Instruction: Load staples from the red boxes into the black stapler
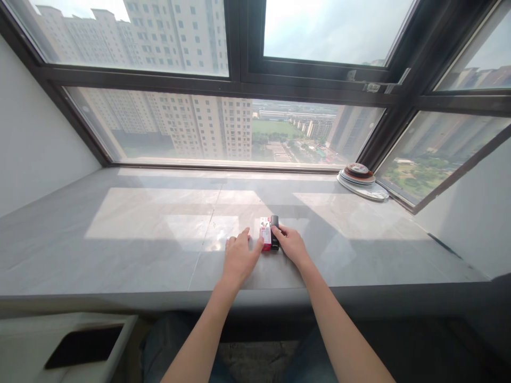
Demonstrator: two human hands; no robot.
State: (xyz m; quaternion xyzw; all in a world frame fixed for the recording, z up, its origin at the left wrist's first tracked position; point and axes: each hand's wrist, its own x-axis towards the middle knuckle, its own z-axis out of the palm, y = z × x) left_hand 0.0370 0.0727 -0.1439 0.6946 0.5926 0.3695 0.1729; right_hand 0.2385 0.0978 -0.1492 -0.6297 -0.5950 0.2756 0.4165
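Observation:
Near the front of the grey stone sill lie a small red-and-white box (265, 235) and a black oblong object (274, 220), side by side and touching. The black thing has a rounded far end; its kind I cannot make out. My right hand (293, 244) grips it from the right, thumb on top, with the other fingers partly hidden. On the other side, my left hand (240, 256) rests on the sill with its fingers apart. Its thumb reaches the near left edge of the box, seemingly touching it, but the hand does not close around it.
A stack of round plates or discs (361, 181) lies in the far right corner by the window frame (239, 88). Below the sill's front edge (255, 292), a white piece with a dark rectangular opening (84, 346) stands at lower left. Sunlit patches cross the grey sill (151, 229).

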